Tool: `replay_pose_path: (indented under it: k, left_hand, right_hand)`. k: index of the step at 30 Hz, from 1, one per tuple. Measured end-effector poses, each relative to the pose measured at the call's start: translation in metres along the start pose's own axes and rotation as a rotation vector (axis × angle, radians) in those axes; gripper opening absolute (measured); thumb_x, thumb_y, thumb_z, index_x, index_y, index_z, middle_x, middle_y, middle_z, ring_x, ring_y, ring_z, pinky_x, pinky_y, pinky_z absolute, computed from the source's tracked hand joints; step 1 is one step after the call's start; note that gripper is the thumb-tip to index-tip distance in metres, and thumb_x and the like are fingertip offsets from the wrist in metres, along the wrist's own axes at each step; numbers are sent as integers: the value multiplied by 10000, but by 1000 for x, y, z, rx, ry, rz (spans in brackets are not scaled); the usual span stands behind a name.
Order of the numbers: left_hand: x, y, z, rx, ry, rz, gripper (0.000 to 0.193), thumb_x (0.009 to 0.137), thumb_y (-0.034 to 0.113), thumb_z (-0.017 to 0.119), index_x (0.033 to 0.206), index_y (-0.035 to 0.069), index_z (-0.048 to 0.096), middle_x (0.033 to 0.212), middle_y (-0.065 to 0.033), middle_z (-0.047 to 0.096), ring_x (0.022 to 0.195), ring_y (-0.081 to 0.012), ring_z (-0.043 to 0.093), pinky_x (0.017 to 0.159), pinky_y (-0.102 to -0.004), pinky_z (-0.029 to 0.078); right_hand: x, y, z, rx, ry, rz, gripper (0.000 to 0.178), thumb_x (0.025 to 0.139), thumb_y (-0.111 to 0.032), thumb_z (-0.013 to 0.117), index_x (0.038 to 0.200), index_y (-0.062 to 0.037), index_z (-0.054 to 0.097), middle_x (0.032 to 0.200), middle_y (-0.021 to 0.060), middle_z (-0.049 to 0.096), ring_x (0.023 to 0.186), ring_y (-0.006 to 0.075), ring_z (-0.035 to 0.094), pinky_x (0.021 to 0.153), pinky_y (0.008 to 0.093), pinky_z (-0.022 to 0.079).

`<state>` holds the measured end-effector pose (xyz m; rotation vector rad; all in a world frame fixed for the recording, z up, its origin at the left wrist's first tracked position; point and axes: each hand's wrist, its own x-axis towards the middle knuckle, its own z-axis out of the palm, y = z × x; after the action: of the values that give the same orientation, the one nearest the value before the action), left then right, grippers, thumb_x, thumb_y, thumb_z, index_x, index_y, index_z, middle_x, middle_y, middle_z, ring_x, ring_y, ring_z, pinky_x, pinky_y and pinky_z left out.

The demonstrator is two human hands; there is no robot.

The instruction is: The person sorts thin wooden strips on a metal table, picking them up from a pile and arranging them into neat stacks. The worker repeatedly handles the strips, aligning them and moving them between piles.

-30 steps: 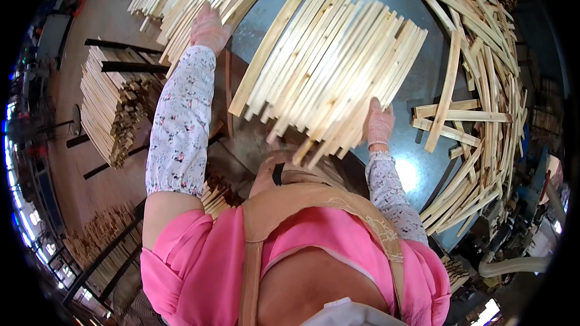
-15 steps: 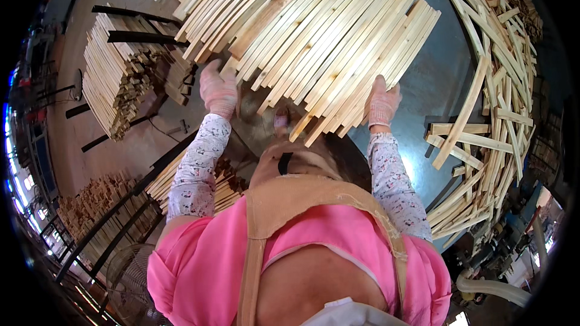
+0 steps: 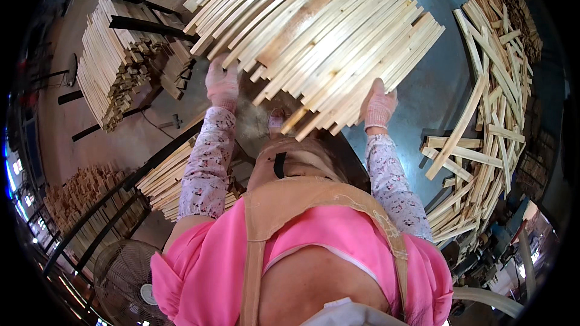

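Across the upper centre, a broad bed of pale wooden strips [image 3: 350, 48], straight and smooth-sawn, ends ragged. Down the right, a curving tangle of slats [image 3: 496, 118]. Upper left, a tight, blocky stack of sticks [image 3: 109, 63]. Mid-frame, knit-gloved, close against the strips' lower edge: left hand [image 3: 223, 87], right hand [image 3: 380, 105]; cannot tell whether gripping.

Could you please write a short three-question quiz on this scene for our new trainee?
1. True or false: the right hand is at the right side of the wide row of wooden strips.
2. Where does the jumbled heap of strips lie, seen from the person?
A) left of the row
B) right of the row
C) on top of the row
3. What appliance shows at the lower left of the picture?

Key: 1. True; 2. B; 3. A fan.
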<state>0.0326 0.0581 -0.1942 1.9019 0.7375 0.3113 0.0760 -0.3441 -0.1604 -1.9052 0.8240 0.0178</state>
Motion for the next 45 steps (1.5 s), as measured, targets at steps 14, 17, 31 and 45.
replay_pose_path:
  k: [14,17,31,45]
  left_hand:
    - [16,135,66,1016,-556,64,706,946,467,716,1547,160,509,1285,-146,731,1281,-348,647,1079,-514,509]
    - [30,115,57,1051,-455,354,470,1036,489,561,1323,121,622,1176,-178,761,1065,-416,739,890,-541,581]
    - [30,140,69,1059,-660,667,595,1074,551,479,1514,155,541,1523,-114,613,1451,-262,537,1230,-511,365]
    - [90,80,49,1495,-570,974,505,1096,277,408,1587,166,457,1655,-36,471,1610,-239,307,1337,-536,139]
  right_hand:
    - [41,39,-32,-134,-211,-97,642,907,-328,782,1427,6,607,1325,248,686,1215,461,638,1049,486,512]
    - [30,5,-42,-335,44,-428,652,911,-337,775,1451,-16,602,1292,256,709,1214,429,652,1060,465,513]
    - [71,-170,164,-101,-492,-195,724,878,-278,745,1397,121,438,1116,289,702,1024,367,714,922,414,571]
    - [78,-156,164,109,-509,-180,341,892,-176,724,1121,57,625,811,103,669,582,182,608,536,348,515]
